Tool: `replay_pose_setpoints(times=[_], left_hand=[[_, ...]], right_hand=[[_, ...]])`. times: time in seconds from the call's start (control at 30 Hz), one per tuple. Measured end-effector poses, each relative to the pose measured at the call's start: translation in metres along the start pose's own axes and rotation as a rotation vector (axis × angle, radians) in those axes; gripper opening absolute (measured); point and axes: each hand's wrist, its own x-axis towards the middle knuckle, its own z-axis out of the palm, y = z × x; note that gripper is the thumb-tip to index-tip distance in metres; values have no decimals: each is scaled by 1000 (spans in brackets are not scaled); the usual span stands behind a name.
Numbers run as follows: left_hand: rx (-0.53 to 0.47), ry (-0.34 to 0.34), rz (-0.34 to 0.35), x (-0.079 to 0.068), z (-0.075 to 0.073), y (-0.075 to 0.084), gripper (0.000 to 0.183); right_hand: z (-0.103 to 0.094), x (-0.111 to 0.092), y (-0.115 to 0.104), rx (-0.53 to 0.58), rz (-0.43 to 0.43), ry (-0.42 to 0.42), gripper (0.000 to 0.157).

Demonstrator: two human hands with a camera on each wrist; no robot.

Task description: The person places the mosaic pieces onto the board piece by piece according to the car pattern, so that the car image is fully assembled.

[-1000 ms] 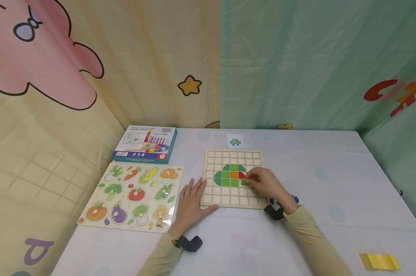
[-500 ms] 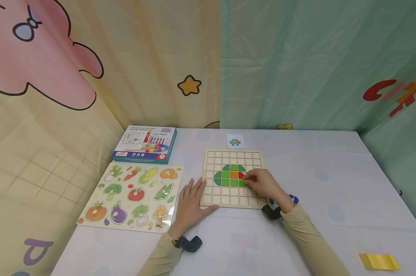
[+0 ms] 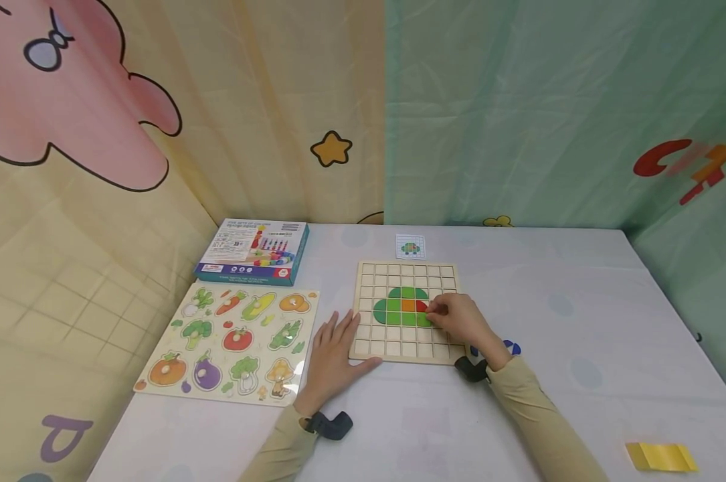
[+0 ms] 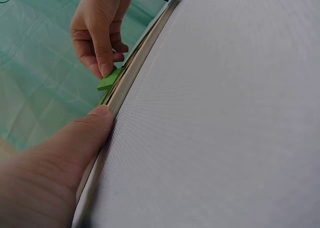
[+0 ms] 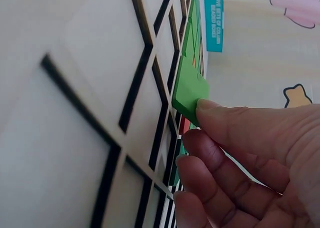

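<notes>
A wooden grid board [image 3: 376,345] lies mid-table, with green, dark green, orange and red tiles set in its squares. My right hand [image 3: 462,320] pinches a light green square tile [image 5: 189,91] between thumb and forefinger. In the left wrist view this green tile [image 4: 109,80] is tilted, one edge at the board's surface. It sits at the right end of the lower green row, below the red tile [image 3: 421,306]. My left hand [image 3: 335,358] lies spread at the board's left edge, its thumb [image 4: 95,125] against the near edge.
A small pattern card [image 3: 411,247] lies behind the board. To the left are a vegetable puzzle board [image 3: 218,341] and a teal-sided box [image 3: 251,253]. Blue pieces [image 3: 512,347] lie beside the right wrist, and a folded yellow strip [image 3: 662,458] is at front right.
My right hand has shifted slightly left and brought the green tile against the end of the green row; over the last half second it barely moves. The left hand stays put.
</notes>
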Motion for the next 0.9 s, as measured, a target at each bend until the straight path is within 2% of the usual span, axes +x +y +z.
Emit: replay_pose_setpoints(times=[0.23, 0.67, 0.8, 0.9], left_hand=[[-3, -4, -1, 0, 0, 0, 93], [3, 9, 6, 0, -1, 0, 93], [5, 17, 8, 0, 0, -1, 92], [3, 22, 11, 0, 1, -1, 92]], right_hand=[[1, 3, -2, -62, 2, -4, 6], [1, 2, -1, -67, 2, -29, 5], [-4, -2, 2, -52, -19, -37, 6], [-12, -6, 5, -42, -14, -11, 7]])
